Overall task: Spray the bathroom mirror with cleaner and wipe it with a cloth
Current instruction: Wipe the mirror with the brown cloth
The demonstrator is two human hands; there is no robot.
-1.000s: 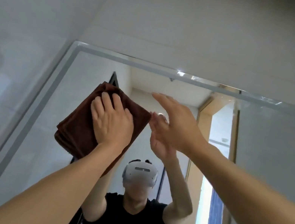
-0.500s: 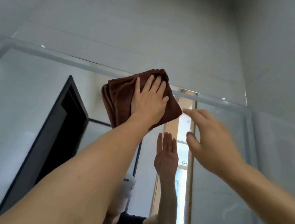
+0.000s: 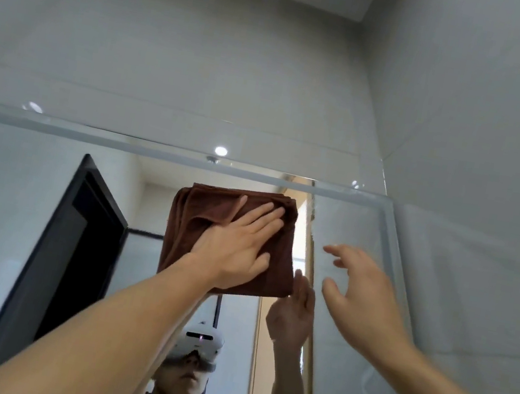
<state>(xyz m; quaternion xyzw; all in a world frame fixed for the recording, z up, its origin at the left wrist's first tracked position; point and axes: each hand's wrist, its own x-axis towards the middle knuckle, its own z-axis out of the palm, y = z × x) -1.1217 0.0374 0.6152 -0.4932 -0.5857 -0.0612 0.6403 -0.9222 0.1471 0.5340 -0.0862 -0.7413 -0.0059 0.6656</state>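
The room is a bathroom with pale grey tiled walls (image 3: 206, 59), seen from below toward the top of the mirror (image 3: 351, 282). Nearest to the camera the two bare forearms rise up from the lower edge. The right hand (image 3: 363, 291) is in the air in front of the glass, its fingers spread and a little bent, and it holds nothing; I cannot tell if it touches the glass. To its left, the left hand (image 3: 235, 248) lies flat with straight fingers on a folded brown cloth (image 3: 200, 214) and presses it against the mirror. The cloth is under this palm and reaches above the fingertips, just under the top edge of the mirror. Farther, inside the reflection, a black door frame (image 3: 75, 251) stands to the left of the left hand, and below the cloth there is the person with a white headset (image 3: 201, 343).
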